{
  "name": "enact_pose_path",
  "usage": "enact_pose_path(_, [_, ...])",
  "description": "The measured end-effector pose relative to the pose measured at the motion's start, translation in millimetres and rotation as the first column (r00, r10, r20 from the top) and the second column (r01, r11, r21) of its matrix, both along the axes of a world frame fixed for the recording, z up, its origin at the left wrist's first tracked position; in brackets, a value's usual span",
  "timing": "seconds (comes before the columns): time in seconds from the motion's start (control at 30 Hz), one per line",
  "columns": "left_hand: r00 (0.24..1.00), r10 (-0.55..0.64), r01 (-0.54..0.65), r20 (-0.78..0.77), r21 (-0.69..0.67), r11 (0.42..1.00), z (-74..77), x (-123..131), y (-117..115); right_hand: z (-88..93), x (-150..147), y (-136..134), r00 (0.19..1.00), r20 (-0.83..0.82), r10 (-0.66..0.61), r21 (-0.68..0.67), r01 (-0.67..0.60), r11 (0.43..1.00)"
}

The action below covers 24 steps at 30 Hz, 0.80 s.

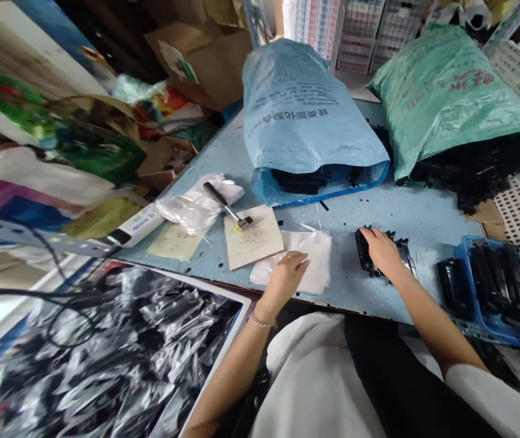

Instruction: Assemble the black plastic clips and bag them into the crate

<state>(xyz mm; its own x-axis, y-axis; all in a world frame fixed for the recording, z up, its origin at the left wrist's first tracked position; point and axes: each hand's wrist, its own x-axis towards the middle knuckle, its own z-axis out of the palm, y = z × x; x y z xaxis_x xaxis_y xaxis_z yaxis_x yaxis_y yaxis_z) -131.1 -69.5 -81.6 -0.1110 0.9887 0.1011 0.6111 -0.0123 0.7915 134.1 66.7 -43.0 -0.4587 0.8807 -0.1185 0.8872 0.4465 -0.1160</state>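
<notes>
- Two hands work at the near edge of the pale blue tabletop [223, 164]: your left hand [287, 274] lies on a stack of clear plastic sleeves [317, 258], fingers together and flat against the top sleeve.
- Your right hand [381, 249] rests on a small pile of black plastic parts [364, 252] just right of the sleeves, fingers curled over the pile; you cannot tell whether they have closed on a part.
- A blue tray [499, 328] of more black parts sits right of the pile, at the tabletop's near edge.
- Behind the sleeves, a blue sack [305, 115] and a green sack [446, 91] lie open-mouthed, black parts spilling from both.
- Left of the sleeves lies a card [253, 237] with a small tool [227, 207] across its far edge.
- Below the tabletop's left end, a bin [104, 359] holds bagged parts.
</notes>
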Motion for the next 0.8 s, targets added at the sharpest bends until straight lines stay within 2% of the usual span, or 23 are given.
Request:
enact_pose_path(0.03, [0.998,0.019,-0.018,-0.058,0.015,1.0,-6.4,16,13,0.9,0,5,0.998,0.001,0.057,0.019,-0.057,0.998])
enact_pose_path(0.1, [0.987,0.042,-0.04,-0.154,0.012,0.999,-19.8,33,31,0.6,2,15,0.982,0.017,0.188,0.028,-0.189,0.982])
enact_pose_path(0.2, [0.984,0.041,-0.044,-0.176,-0.013,0.999,-31.6,31,40,0.8,6,31,0.941,0.042,0.335,-0.009,-0.335,0.942])
enact_pose_path(0.3, [0.983,0.09,-0.089,-0.163,0.014,0.996,-31.0,29,36,8.2,13,43,0.926,-0.003,0.378,-0.025,-0.378,0.926])
enact_pose_path(0.4, [0.983,0.104,-0.103,-0.15,0.013,0.995,-26.1,37,33,21.2,24,41,0.955,-0.07,0.287,-0.047,-0.291,0.956])
enact_pose_path(0.47, [0.997,0.065,-0.067,-0.04,-0.065,0.996,-23.9,38,36,28.0,32,32,0.972,-0.176,0.158,-0.075,-0.173,0.982])
enact_pose_path(0.53, [0.994,0.044,-0.029,0.099,-0.143,0.989,-23.6,31,41,29.3,37,15,0.925,-0.378,-0.017,-0.187,-0.058,0.981])
enact_pose_path(0.57, [0.988,0.045,-0.02,0.146,-0.167,0.986,-24.1,26,43,27.1,38,4,0.86,-0.494,-0.132,-0.303,-0.028,0.953])
enact_pose_path(0.6, [0.984,0.053,-0.023,0.168,-0.18,0.983,-24.8,20,45,22.8,36,-8,0.766,-0.585,-0.267,-0.453,-0.034,0.891])
enact_pose_path(0.63, [0.98,0.072,-0.036,0.183,-0.193,0.981,-25.7,15,46,16.7,32,-20,0.656,-0.63,-0.415,-0.606,-0.08,0.792])
enact_pose_path(0.67, [0.971,0.1,-0.053,0.216,-0.213,0.976,-26.4,11,46,9.2,26,-34,0.547,-0.626,-0.555,-0.728,-0.157,0.667])
enact_pose_path(0.7, [0.957,0.129,-0.067,0.26,-0.236,0.969,-26.8,8,46,0.9,20,-47,0.457,-0.585,-0.67,-0.807,-0.246,0.537])
enact_pose_path(0.73, [0.939,0.158,-0.077,0.306,-0.259,0.963,-26.9,6,45,-7.6,14,-60,0.396,-0.535,-0.746,-0.842,-0.323,0.432])
enact_pose_path(0.77, [0.92,0.181,-0.082,0.349,-0.28,0.956,-26.6,5,43,-15.6,8,-71,0.364,-0.488,-0.793,-0.857,-0.374,0.356])
enact_pose_path(0.8, [0.902,0.198,-0.084,0.384,-0.295,0.952,-26.1,4,42,-22.4,4,-80,0.347,-0.452,-0.821,-0.865,-0.397,0.308])
